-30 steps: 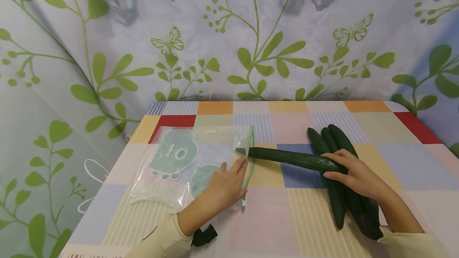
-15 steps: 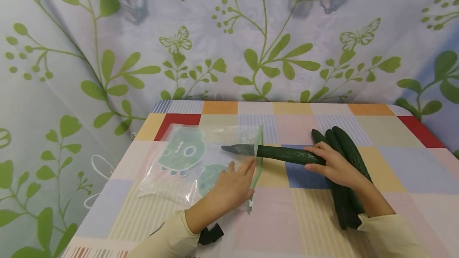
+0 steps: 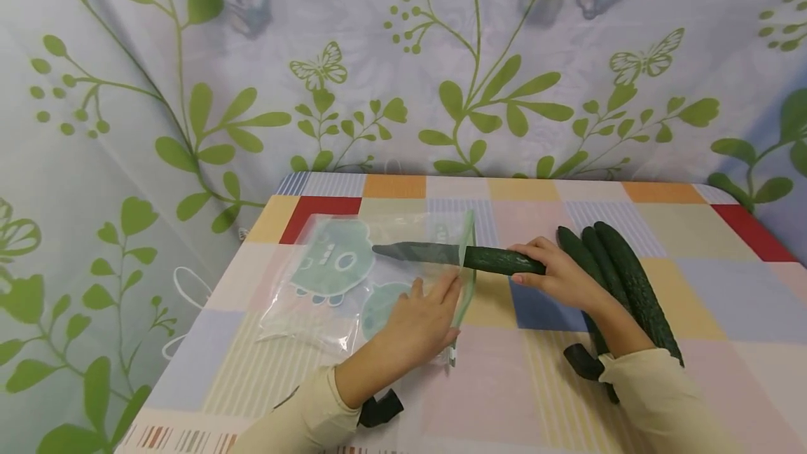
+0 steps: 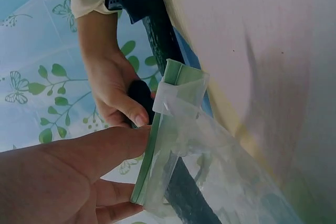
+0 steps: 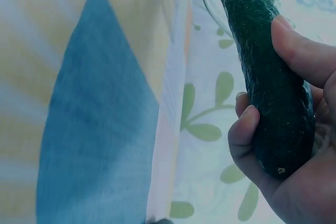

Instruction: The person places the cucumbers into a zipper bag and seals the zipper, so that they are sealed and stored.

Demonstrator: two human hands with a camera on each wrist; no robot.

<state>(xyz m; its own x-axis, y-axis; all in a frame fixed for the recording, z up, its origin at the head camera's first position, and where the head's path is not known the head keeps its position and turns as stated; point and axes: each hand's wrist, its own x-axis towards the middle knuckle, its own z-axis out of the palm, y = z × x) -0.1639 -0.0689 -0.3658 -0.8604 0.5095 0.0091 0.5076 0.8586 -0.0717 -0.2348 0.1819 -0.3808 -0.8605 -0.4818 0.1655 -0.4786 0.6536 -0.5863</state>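
Observation:
My right hand (image 3: 561,275) grips the thick end of a dark green cucumber (image 3: 504,260), thumb on one side and fingers curled round the other (image 5: 273,77). The cucumber's tapered front half lies inside a clear slider zip bag (image 3: 302,328) with pale green cartoon prints, seen through the plastic. At the bag's mouth my left hand (image 3: 419,321) holds the green zip edge (image 4: 149,156) between thumb and fingers; part of the fingertips is hidden in the left wrist view. Several more cucumbers (image 3: 637,279) lie side by side to the right, partly behind my right forearm.
A patchwork-patterned cloth (image 3: 479,398) covers the table. Black wrist straps (image 3: 381,408) show at both cuffs. Behind the table hangs a leaf-and-butterfly curtain (image 3: 378,76), and a white cord (image 3: 189,286) loops beside the table's left edge.
My right hand has moved left, pushing the cucumber from the bag's mouth to about halfway inside. The left hand keeps its place at the bag's edge. The head view has shifted slightly.

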